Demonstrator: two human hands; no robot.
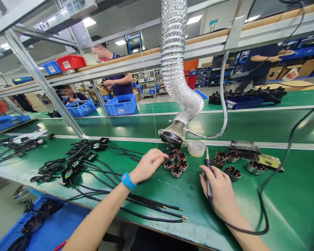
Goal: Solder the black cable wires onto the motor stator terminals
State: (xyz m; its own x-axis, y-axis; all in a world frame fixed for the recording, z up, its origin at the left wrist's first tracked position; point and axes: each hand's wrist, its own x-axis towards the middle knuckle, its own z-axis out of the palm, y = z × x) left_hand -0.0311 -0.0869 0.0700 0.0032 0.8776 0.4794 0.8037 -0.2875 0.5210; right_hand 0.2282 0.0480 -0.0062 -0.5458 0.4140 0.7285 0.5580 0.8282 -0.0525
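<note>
evidently the right hand (221, 188) is closed on a soldering iron (208, 184), its handle lying between thumb and fingers and its tip pointing up and away, close to a pale tape roll (196, 148). the iron's black cord (240, 228) runs back over the right wrist and then loops upward at the right side.

the left hand (148, 165), with a blue wristband (128, 181) below it, reaches in from the left; its thumb and forefinger are bent close together at the edge of a cluster of small round motor parts (176, 171), metal-rimmed with red and black insides. whether those fingertips pinch anything, i cannot tell. the cluster sits on the green workbench (290, 209) between the two hands, just in front of a fume hood (172, 134) hung from a silvery flexible duct (174, 52). more round parts of the same kind (232, 172) stand just beyond the right hand, near a dark metal stand (244, 150).

left of these, black cables (151, 204) trail from small circuit boards (68, 173), their coloured wire ends lying near the bench's front edge.
</note>
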